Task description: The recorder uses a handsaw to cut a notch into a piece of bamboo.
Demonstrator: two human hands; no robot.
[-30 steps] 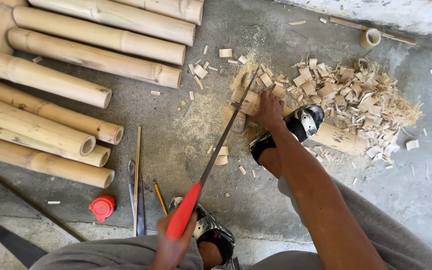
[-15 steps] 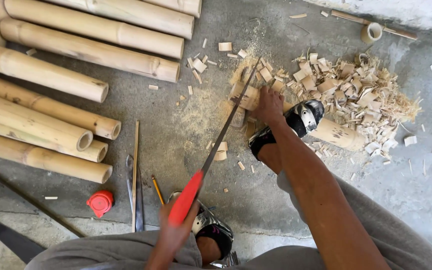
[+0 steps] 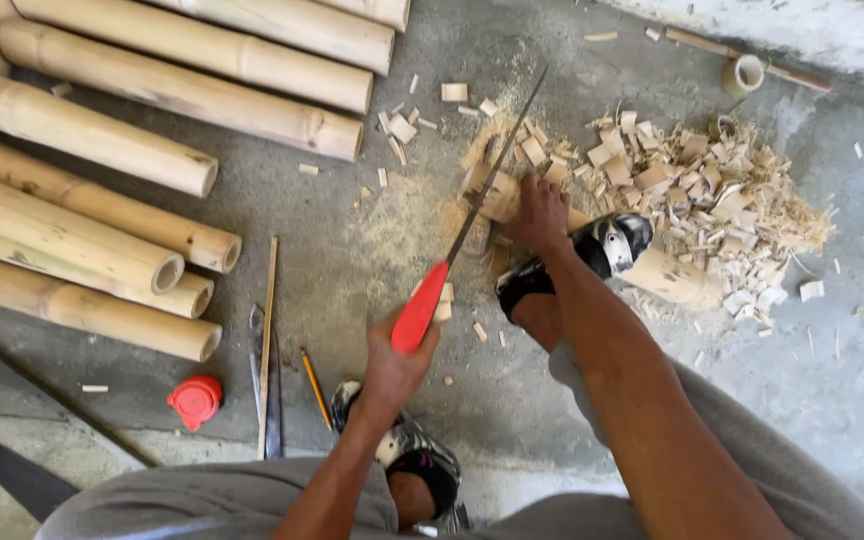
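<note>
Left hand (image 3: 392, 365) gripping red-handled saw (image 3: 452, 262), right hand (image 3: 540, 212) pinning bamboo piece (image 3: 500, 197)

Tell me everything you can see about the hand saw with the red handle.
The hand saw has a long, narrow, dark metal blade and a bright red handle that looks like plastic. It lies slanted, tip pointing up and away toward the far wall, handle nearest the person. The left hand grips the handle. The blade crosses the end of a short bamboo piece, which the right hand presses down, amid sawdust on the concrete floor.
</note>
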